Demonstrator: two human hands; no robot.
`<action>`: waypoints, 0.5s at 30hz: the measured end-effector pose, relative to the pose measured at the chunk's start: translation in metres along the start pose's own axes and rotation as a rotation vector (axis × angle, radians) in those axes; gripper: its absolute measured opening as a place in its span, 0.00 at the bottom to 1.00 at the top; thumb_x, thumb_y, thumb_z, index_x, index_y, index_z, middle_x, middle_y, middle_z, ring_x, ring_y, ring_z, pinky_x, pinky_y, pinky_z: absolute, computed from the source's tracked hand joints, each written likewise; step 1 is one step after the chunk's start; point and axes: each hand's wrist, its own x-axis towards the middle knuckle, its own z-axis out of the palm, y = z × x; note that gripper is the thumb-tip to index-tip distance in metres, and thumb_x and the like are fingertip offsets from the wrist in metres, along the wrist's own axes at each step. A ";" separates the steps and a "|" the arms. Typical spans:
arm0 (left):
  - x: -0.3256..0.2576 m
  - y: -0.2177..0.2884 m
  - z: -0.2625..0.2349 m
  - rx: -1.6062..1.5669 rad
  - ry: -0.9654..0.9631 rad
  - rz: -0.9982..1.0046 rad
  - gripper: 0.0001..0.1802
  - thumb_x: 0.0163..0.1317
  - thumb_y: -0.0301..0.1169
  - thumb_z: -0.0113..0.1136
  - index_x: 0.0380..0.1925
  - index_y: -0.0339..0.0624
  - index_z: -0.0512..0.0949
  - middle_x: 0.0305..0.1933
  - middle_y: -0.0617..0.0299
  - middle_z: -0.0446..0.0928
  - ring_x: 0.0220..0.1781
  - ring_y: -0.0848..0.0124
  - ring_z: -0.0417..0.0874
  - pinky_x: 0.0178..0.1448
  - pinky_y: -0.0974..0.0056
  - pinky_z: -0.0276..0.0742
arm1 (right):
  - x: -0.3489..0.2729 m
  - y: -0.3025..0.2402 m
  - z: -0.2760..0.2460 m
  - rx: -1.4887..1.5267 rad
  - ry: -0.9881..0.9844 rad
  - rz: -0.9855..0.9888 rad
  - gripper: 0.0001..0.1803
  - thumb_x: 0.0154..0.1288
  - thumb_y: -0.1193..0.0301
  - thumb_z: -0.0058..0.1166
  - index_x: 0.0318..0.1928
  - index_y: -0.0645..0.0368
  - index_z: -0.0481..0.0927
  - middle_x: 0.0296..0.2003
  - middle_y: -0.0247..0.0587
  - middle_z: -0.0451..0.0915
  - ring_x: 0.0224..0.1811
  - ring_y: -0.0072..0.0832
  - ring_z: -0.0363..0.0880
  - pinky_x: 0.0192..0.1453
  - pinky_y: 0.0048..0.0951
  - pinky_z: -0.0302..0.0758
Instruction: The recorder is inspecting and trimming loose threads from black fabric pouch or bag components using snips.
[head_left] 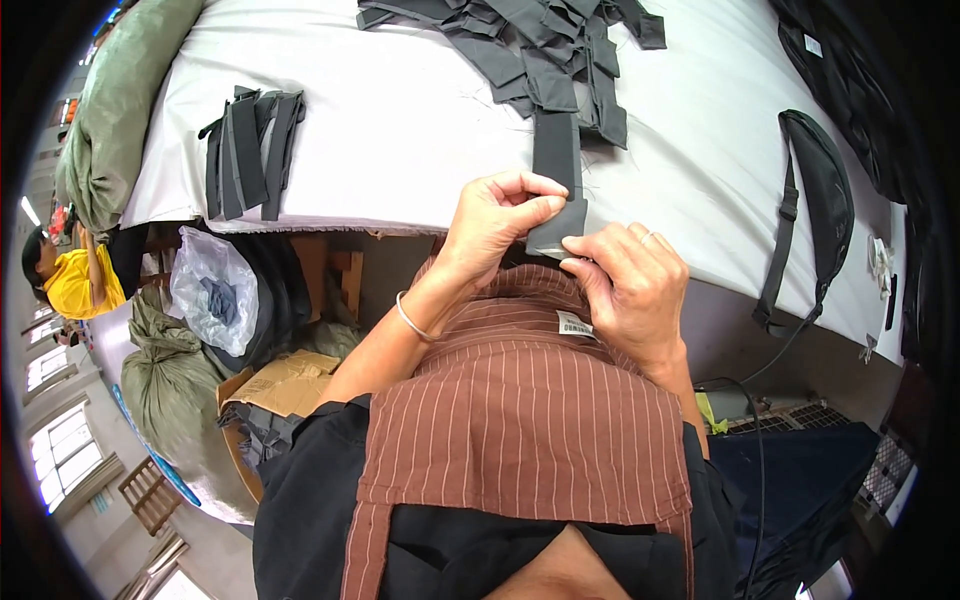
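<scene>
A dark grey fabric strip (555,155) hangs over the near edge of the white-covered table, its lower end folded or overlapped. My left hand (487,225) pinches it between thumb and forefinger near the table edge. Just below and to the right, my right hand (637,285), with a ring on one finger, grips the strip's bottom corner between thumb and forefinger. The strip's far end runs up to a loose heap of similar grey fabric pieces (550,60). A bracelet (412,318) circles my left wrist.
A stack of grey strips (252,155) lies on the table (390,130) at left. A black bag (815,205) with a strap rests at right. Below left are a plastic bag (212,290) of scraps, a green sack (170,380) and a cardboard box (285,382). A person in yellow (82,283) is far left.
</scene>
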 end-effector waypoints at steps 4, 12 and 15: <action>0.000 0.001 0.000 -0.010 -0.009 0.007 0.06 0.58 0.25 0.66 0.36 0.38 0.83 0.31 0.66 0.81 0.28 0.85 0.75 0.30 0.79 0.67 | 0.001 0.004 -0.002 0.024 0.040 0.053 0.10 0.47 0.67 0.67 0.32 0.52 0.82 0.26 0.29 0.76 0.29 0.30 0.75 0.34 0.31 0.69; 0.007 0.018 0.004 0.165 -0.014 0.112 0.10 0.61 0.32 0.65 0.39 0.39 0.82 0.31 0.69 0.78 0.28 0.83 0.72 0.31 0.78 0.67 | 0.018 0.019 0.009 0.330 0.079 0.097 0.06 0.49 0.79 0.62 0.30 0.58 0.81 0.27 0.35 0.76 0.25 0.33 0.75 0.29 0.30 0.70; 0.015 0.022 -0.003 0.391 0.019 0.387 0.10 0.62 0.33 0.65 0.40 0.40 0.81 0.36 0.68 0.75 0.32 0.82 0.74 0.34 0.78 0.69 | 0.036 0.028 0.006 0.443 0.123 0.183 0.04 0.60 0.80 0.59 0.30 0.66 0.77 0.24 0.34 0.72 0.26 0.19 0.66 0.31 0.20 0.63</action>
